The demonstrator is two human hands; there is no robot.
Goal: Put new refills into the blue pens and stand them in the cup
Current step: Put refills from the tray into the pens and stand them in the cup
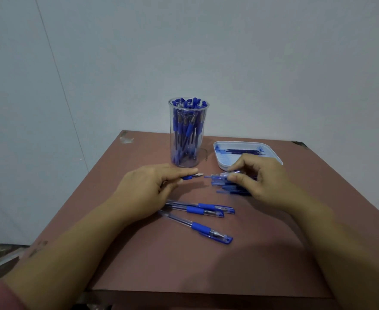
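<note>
My left hand (152, 183) grips a blue pen (193, 176) whose metal tip points right. My right hand (255, 175) pinches a clear blue cap (221, 175) just to the right of that tip, with a small gap between the two. Under my right hand lies a pile of blue pen parts (231, 187), partly hidden by the fingers. A clear cup (188, 133) packed with several blue pens stands at the back, behind my left hand. Three capped blue pens (203, 211) lie on the table in front of my hands.
A white tray (271, 151) with dark refills (244, 151) in it sits at the back right, behind my right hand. The brown table (262, 253) ends at a front edge near my forearms. A pale wall rises behind the table.
</note>
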